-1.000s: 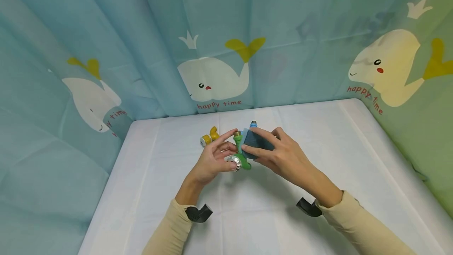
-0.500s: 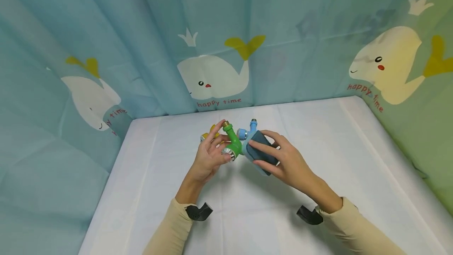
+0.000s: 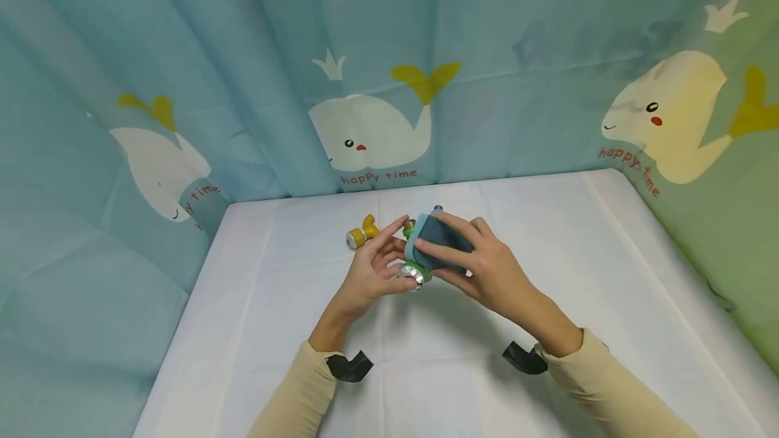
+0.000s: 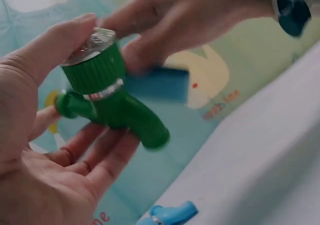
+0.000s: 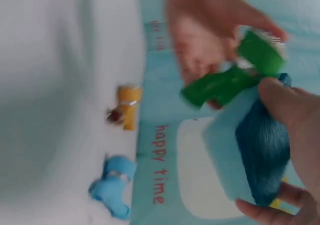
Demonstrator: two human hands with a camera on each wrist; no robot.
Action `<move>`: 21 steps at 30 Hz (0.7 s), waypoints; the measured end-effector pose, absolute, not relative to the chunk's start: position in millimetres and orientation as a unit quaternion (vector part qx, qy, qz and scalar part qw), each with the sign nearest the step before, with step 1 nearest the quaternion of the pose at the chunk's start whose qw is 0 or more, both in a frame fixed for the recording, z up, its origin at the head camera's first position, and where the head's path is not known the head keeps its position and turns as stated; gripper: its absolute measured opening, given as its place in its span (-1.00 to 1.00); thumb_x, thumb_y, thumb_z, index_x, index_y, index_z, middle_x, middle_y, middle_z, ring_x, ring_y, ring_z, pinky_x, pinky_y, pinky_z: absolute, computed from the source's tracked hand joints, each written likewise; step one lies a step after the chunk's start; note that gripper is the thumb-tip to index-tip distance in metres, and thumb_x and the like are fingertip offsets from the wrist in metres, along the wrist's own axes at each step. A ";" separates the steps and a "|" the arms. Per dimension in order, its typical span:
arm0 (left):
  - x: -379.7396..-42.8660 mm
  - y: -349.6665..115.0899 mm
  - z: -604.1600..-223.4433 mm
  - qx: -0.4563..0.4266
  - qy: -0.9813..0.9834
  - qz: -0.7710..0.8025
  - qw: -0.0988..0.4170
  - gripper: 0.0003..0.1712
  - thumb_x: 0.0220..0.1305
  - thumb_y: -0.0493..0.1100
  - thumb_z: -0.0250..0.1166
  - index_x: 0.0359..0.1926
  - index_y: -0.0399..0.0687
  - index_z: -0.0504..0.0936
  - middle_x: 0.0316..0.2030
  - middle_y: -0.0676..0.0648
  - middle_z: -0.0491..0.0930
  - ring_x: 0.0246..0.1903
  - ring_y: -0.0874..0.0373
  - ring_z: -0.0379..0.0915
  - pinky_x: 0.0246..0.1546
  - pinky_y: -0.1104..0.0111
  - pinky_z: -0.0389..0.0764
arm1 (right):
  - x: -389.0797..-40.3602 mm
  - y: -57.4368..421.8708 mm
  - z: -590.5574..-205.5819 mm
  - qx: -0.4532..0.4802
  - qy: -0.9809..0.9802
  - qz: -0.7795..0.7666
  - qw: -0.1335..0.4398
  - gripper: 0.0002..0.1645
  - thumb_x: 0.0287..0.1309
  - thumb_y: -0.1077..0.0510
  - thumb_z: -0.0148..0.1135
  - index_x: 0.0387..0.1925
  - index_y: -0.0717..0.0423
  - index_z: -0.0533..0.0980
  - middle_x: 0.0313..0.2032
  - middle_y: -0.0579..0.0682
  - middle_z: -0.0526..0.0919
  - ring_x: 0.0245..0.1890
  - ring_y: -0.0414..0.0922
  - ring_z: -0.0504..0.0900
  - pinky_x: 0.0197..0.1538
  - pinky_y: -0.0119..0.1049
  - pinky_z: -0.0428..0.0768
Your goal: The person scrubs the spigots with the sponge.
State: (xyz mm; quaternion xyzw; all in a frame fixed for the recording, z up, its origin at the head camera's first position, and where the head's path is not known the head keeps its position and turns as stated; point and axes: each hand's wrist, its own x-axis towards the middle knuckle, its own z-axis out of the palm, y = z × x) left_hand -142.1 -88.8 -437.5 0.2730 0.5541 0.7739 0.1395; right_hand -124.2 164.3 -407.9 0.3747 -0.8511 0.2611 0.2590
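Two hands on the job here. Left hand (image 3: 368, 280) has the green tap (image 4: 111, 109) up off the counter (image 3: 280, 289), thumb on the silvery cap (image 4: 102, 39), the other fingers supporting it from below and at the threaded end. Right hand's (image 3: 498, 268) fingers are pinching the sponge (image 5: 265, 145), pale side toward the tap. It's right up by the tap body, but things are blurry enough that I can't swear to where it's touching.

Looks like wiping to me, so imo: let the left hand just steady it and roll the tap to bring up fresh sides, since the spout and that ribbed collar probably trap grime. Let the sponge bend around the curves, light pressure, or the tap may twist loose. Watch your fingertip by the threads too. Yellow tap (image 3: 358, 238) and blue tap (image 5: 116, 180) are sitting on the counter, out of the way.
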 end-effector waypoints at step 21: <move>-145.0 -88.0 -437.0 0.267 0.570 0.759 0.165 0.26 0.03 0.12 0.65 0.58 -0.23 0.15 -0.02 -0.08 0.48 -0.03 0.16 0.48 0.08 0.44 0.58 | -134.1 159.6 -411.4 0.377 -0.830 0.244 0.331 -0.54 0.37 -0.10 0.34 0.26 -0.25 0.62 0.38 0.16 0.43 -0.21 0.14 0.42 -0.35 0.01 0.69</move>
